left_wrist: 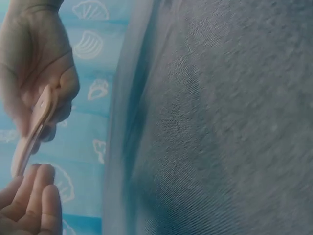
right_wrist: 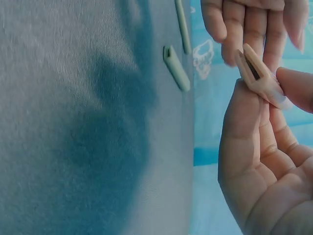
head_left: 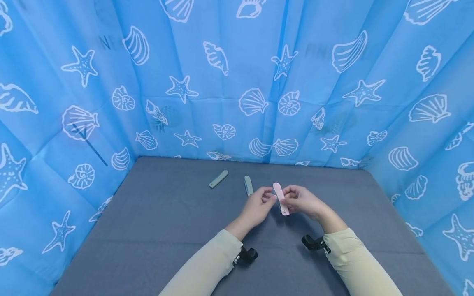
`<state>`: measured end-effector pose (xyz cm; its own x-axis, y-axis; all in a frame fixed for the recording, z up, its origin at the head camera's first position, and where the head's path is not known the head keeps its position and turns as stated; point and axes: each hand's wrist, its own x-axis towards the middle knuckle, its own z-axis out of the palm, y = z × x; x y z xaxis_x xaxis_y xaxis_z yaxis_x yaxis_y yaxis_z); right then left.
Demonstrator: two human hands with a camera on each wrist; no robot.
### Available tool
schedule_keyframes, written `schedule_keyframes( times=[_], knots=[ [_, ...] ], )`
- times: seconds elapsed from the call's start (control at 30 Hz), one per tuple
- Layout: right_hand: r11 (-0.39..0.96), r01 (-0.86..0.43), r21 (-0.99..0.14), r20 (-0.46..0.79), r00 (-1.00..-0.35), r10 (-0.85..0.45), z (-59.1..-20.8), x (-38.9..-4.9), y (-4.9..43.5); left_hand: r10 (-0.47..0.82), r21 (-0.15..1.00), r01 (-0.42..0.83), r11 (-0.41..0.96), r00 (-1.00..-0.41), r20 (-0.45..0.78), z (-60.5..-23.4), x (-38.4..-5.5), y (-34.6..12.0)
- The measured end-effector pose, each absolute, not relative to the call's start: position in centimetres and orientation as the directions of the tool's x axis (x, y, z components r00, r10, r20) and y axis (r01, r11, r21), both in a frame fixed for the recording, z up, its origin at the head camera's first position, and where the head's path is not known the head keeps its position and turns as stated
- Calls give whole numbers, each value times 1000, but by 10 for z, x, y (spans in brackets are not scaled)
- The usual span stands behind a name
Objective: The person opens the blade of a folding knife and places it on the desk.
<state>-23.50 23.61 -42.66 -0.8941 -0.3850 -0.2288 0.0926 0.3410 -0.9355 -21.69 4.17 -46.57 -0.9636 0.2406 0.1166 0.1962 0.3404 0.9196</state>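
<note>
A pink folding knife [head_left: 281, 199], folded, stands between the two hands above the table. My right hand [head_left: 303, 200] pinches it between thumb and fingers; the right wrist view shows the slot in the pink handle [right_wrist: 259, 78], dark inside. The left hand [head_left: 257, 207] is held close beside the knife, fingers loosely bent and not wrapped round it; whether its fingertips touch the knife I cannot tell. Just beyond the left hand lies a green folding knife [head_left: 248, 185], partly hidden by that hand. A second green one [head_left: 218, 179] lies farther left.
A grey cloth covers the table [head_left: 166, 230]. Blue curtains [head_left: 237, 82] with white shell and starfish prints stand along the back and both sides. Black straps with camera mounts [head_left: 314, 242] are on both wrists, beside the pale sleeves [head_left: 207, 263].
</note>
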Motion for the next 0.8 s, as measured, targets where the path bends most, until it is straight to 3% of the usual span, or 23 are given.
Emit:
schedule_keyframes(
  times=[0.53,0.8],
  knots=[
    [249,66,-966,-175,-878,-446,-424,-218,234,268,969,190,157,-953,143,-461,-210,40],
    [213,65,-975,-162,-863,-478,-431,-216,236,362,959,226,171,-920,152,-463,-211,30]
  ],
)
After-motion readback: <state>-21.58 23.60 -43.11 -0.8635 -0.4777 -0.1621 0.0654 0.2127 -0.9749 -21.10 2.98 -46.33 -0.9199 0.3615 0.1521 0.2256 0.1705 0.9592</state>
